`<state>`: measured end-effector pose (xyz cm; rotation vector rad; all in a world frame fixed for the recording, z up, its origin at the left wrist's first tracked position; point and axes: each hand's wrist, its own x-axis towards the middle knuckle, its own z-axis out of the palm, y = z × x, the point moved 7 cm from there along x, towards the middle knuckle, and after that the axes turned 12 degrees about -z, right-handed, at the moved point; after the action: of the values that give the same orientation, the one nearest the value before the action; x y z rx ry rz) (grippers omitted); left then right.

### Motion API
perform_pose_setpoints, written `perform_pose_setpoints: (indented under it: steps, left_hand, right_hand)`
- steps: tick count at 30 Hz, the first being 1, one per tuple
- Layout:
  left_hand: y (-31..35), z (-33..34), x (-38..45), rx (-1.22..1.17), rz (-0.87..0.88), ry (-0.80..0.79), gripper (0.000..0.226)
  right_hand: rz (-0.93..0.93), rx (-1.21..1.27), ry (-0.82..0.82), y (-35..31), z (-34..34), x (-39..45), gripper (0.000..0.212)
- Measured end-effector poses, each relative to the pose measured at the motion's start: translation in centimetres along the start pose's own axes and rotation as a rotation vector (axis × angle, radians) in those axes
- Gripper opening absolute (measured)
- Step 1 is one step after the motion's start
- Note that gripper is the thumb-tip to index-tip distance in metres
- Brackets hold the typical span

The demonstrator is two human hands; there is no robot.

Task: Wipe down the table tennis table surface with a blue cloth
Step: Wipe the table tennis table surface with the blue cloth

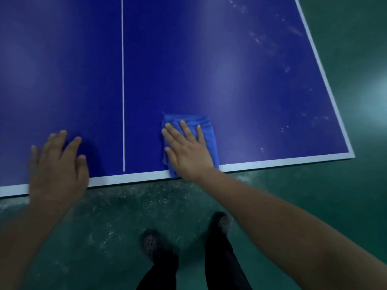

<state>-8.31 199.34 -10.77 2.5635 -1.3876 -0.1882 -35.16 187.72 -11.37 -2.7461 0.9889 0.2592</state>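
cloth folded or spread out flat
Folded. The cloth is a compact pad with layered edges at its top, pressed under the right hand near the table edge.

Smooth tabletop, soft cloth
The blue tabletop [230, 80] looks smooth with a faint sheen, white dusty smudges far right; the cloth [206, 130] is soft woven fabric; the green floor [345, 195] is semi-gloss, scuffed.

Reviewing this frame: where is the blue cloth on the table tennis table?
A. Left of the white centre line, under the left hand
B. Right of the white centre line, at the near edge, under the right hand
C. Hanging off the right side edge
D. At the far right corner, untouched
B: the blue cloth lies right of the white centre line, overlapping the table's near edge, pressed flat under the right hand; the left hand rests on bare table.
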Motion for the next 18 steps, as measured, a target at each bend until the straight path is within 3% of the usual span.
perform_pose_setpoints:
  steps: [2, 4, 7, 11, 13, 16, 18]
  left_hand:
    - [1.1, -0.6, -1.5, -0.073, -0.006, 0.05, 0.053]
    - [4.0, -0.6, -3.4, -0.116, 0.005, 0.046, 0.052]
    - [10.7, 1.4, -5.9, -0.108, 0.015, -0.079, 0.056]
    - [21.9, 5.1, -8.5, -0.132, 0.124, -0.164, 0.061]
    - [27.3, 6.4, -9.1, -0.169, 0.155, -0.168, 0.062]
    - [33.4, 7.9, -9.4, -0.175, 0.16, -0.145, 0.062]
    - [36.1, 9.1, -9.6, -0.141, 0.163, -0.147, 0.064]
  right_hand:
    - [0.053, -0.005, 0.028, 5.8, -0.1, -2.9, 0.064]
    - [0.234, -0.002, 0.086, 13.7, -0.4, -6.5, 0.068]
    - [0.526, 0.045, 0.112, 24.1, -0.8, -11.9, 0.063]
    - [0.851, 0.133, 0.238, 28.3, -1.4, -13.1, 0.056]
    - [0.726, 0.079, 0.288, 25.2, -1.9, -11.2, 0.057]
    - [0.061, -0.034, 0.151, 16.9, -0.1, -10.0, 0.058]
    - [-0.135, -0.048, 0.096, 18.8, 0.2, -11.7, 0.057]
